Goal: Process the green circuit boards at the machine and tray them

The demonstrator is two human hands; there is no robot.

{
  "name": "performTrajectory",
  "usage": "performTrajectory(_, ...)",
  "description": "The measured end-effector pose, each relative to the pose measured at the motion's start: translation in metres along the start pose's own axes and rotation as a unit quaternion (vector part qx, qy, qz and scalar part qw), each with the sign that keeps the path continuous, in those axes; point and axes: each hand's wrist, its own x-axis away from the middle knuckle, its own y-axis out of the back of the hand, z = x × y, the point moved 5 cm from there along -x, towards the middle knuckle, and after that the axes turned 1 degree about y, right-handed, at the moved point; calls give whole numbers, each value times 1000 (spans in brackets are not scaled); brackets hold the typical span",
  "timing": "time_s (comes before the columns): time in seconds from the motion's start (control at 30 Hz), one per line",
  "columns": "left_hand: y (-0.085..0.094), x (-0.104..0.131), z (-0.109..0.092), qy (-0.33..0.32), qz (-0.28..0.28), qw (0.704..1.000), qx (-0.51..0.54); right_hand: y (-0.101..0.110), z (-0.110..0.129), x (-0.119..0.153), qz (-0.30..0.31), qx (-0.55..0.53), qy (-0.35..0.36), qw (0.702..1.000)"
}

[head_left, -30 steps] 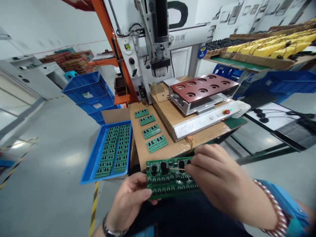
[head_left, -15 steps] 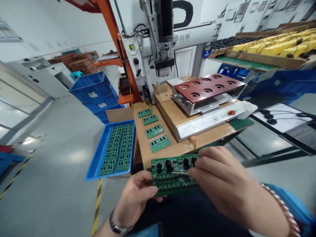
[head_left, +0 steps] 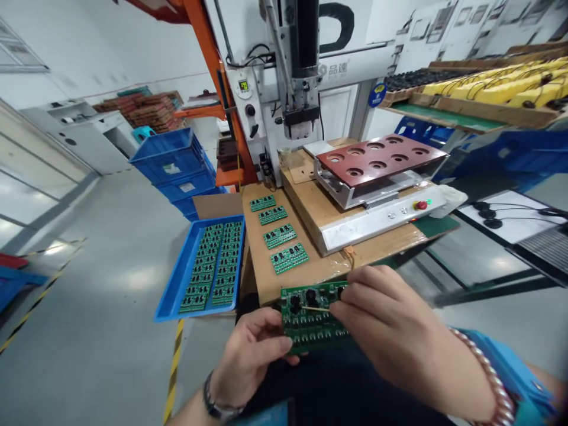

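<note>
My left hand (head_left: 260, 343) grips the left end of a green circuit board (head_left: 310, 331), thumb on top and fingers beneath. The board is tilted up toward me and carries black round components along its far side. Between the pinched fingers of my right hand (head_left: 377, 319) is a thin wooden stick (head_left: 316, 308). Its tip is at the leftmost black component (head_left: 295, 304); whether it touches cannot be made out. My right hand hides the board's right end.
Several similar boards (head_left: 289, 258) lie in a column on the brown worktable (head_left: 266, 287). A blue tray (head_left: 171, 296) of boards stands left of it. Behind is a machine with a red-brown fixture plate (head_left: 386, 155) and a control panel (head_left: 377, 222). Blue crates (head_left: 166, 157) are stacked at the back left.
The stick's tip has moved left from the second black component to the leftmost one. My right hand has shifted left along the board, which my left hand still holds.
</note>
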Motion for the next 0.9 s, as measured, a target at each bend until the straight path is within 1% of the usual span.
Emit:
performTrajectory(0.47, 0, 0, 1, 6, -1, 1000, -27, -5, 1, 1, 5, -5, 13, 1000)
performTrajectory(0.6, 0, 0, 2, 8, 0, 1000, -24, -4, 1, 0, -7, 1, 12, 1000)
performTrajectory(0.8, 0, 0, 4, 10, 22, 1000, -19, -2, 1, -1, -12, -6, 4, 1000)
performTrajectory(0.9, 1, 0, 4, 10, 23, 999, -23, 0, 1, -1, -17, -6, 0, 1000)
